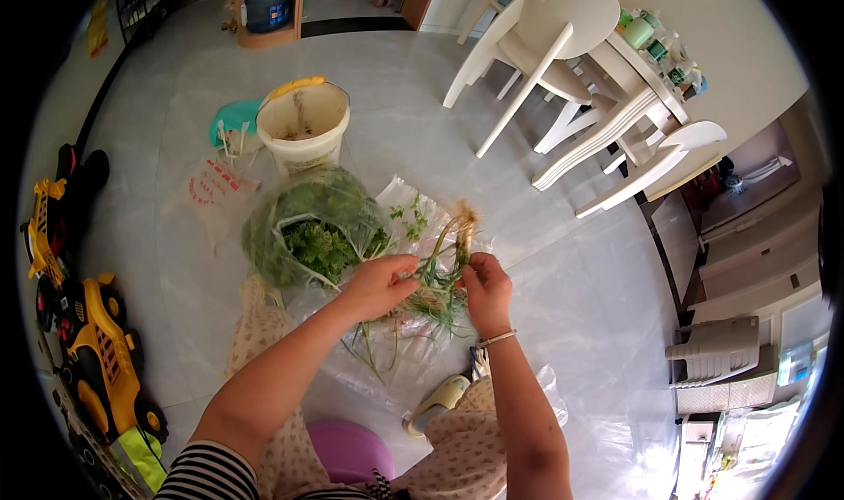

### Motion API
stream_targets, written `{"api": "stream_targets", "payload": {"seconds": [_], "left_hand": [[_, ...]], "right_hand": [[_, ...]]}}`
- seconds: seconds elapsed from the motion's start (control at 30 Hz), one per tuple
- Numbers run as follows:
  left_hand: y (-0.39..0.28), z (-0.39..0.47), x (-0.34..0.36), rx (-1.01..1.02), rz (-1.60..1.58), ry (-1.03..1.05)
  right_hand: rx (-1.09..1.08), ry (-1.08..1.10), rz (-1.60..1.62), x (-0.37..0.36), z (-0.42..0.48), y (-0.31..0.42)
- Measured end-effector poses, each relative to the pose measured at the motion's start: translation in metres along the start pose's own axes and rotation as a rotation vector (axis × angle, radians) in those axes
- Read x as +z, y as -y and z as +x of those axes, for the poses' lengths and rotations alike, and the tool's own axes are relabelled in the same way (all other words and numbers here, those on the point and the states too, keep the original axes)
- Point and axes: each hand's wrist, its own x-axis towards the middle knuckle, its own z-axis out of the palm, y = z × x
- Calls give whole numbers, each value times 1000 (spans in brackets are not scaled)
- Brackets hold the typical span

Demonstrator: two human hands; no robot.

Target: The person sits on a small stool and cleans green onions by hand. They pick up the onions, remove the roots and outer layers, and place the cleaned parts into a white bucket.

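Observation:
My right hand (488, 291) grips a bunch of green onions (465, 243), whose pale, rooted ends point away from me. At the left of the bunch is my left hand (384, 282), thumb and fingers curled near the thin green leaves; whether it pinches a leaf cannot be told. Beneath both hands, long green leaves and straw-like bits lie on a clear plastic sheet or bag (415, 368). Left of the hands, a translucent plastic bag (264, 236) stands open, holding leafy greens (320, 246). A few loose leafy sprigs (412, 219) lie beyond my hands on the plastic.
A cream bucket (303, 121) with a yellow-gripped handle stands beyond the bag, beside a teal object (234, 117) and a plastic bag with red print (221, 183). White chairs (554, 84) are at upper right, toy vehicles (109, 355) at left. A purple stool (349, 450) is beneath me.

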Motion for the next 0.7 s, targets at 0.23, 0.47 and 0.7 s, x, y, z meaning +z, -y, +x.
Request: {"api": "stream_targets", "payload": {"seconds": [0.23,0.47,0.7], "left_hand": [[-1,21,16,55,-86,-94],[26,41,35,32,-145,-105],[23,53,44,-43,-463,-101]], "right_hand": [[74,29,156,13,-5,10],[179,163,230,14,1,-3],[217,127,306,13,1,-2]]}}
